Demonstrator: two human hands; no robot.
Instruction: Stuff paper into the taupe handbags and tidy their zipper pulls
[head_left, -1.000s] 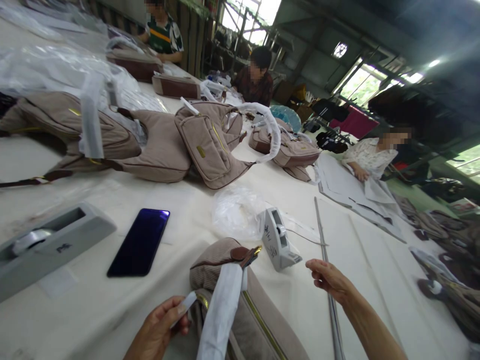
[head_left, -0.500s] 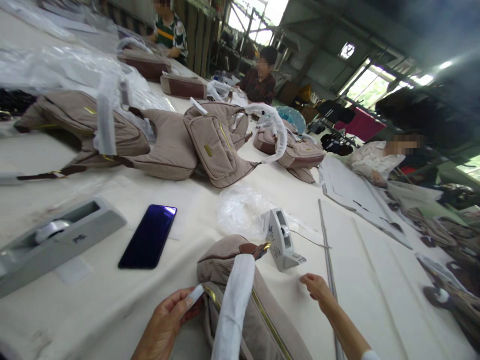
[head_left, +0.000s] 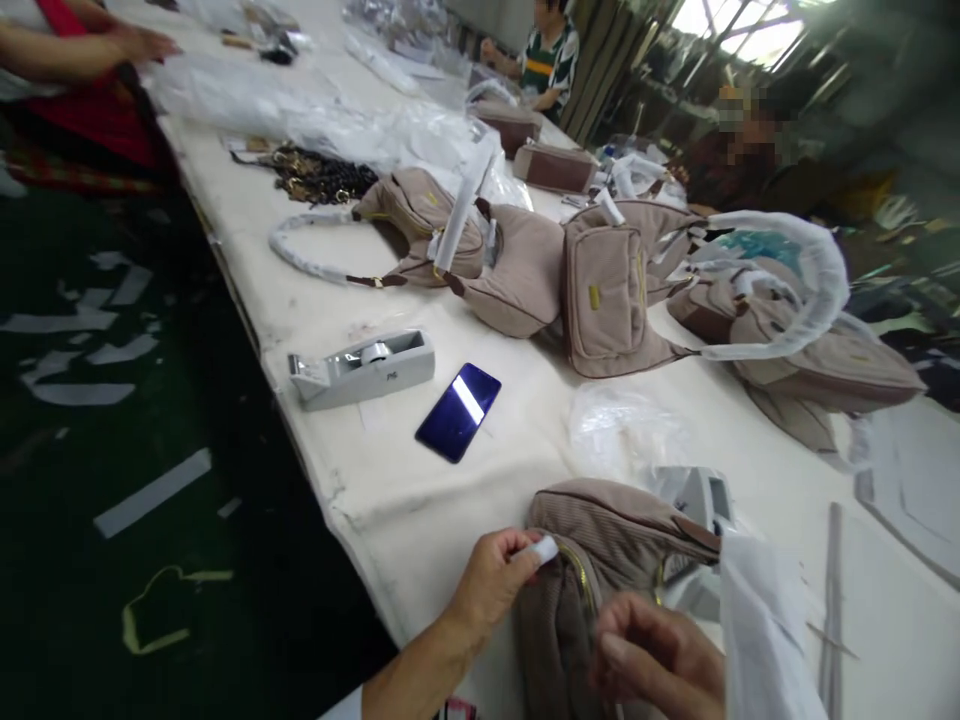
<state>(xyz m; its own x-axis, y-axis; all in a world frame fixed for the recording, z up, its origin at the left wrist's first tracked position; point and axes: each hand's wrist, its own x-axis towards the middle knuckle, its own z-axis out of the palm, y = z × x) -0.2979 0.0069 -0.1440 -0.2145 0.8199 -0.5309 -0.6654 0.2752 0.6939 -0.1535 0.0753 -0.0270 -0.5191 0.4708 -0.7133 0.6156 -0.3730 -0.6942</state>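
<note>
A beige corduroy bag (head_left: 615, 525) with brown trim and gold zips lies at the table's near edge. My left hand (head_left: 491, 580) pinches a small white-wrapped zipper pull (head_left: 545, 548) at the end of one gold zip (head_left: 577, 570). Over the bag's near part, my right hand (head_left: 660, 650) has its fingers curled in; they are slightly blurred, and anything between them is hidden. The white-wrapped strap (head_left: 765, 620) rises just right of that hand. Behind the bag stands a grey tape dispenser (head_left: 709, 490), partly covered by it.
A dark blue phone (head_left: 457, 412) and another grey tape dispenser (head_left: 367, 365) lie on the left. Farther back are several beige bags (head_left: 604, 300), clear plastic (head_left: 622, 425) and a heap of dark chains (head_left: 322, 175). The table edge (head_left: 300, 450) drops to a floor with paper scraps. Other people sit around.
The view has swung left, bringing the table edge and floor into sight. My right hand has come from beside the dispenser to over the bag. The left hand keeps its pinch.
</note>
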